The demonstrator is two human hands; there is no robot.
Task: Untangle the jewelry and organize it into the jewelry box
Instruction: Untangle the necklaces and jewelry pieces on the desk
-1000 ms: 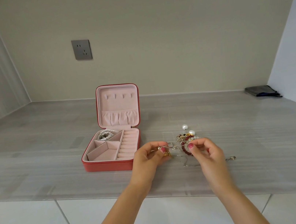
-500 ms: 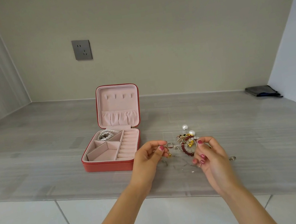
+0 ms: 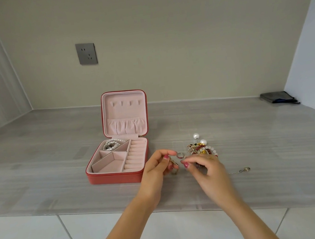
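Item: your left hand (image 3: 155, 168), over the counter (image 3: 38, 178) just right of the jewelry box (image 3: 118, 178); thumb and fingers pinch a small gold piece (image 3: 173, 163), seemingly an earring or charm, which now hangs clear of the heap. Item: your right hand (image 3: 207, 170), fingers curled low over the near edge of the tangled jewelry (image 3: 201, 149); whether it pinches a strand cannot be told from this view. Item: a silver ring (image 3: 180, 155) between the two hands, touching neither that can be seen. Change against half a second ago: your right hand has dropped and turned palm-down onto the heap, and the gold piece has come away toward your left. Meaning, as a judgement: one piece is probably free and ready for a compartment. Item: pearl strand (image 3: 113, 144), already in the box's rear compartment; other compartments unfilled. Item: a thin chain with pendant (image 3: 246, 169), lying apart to the right. Most of the sorting remains.
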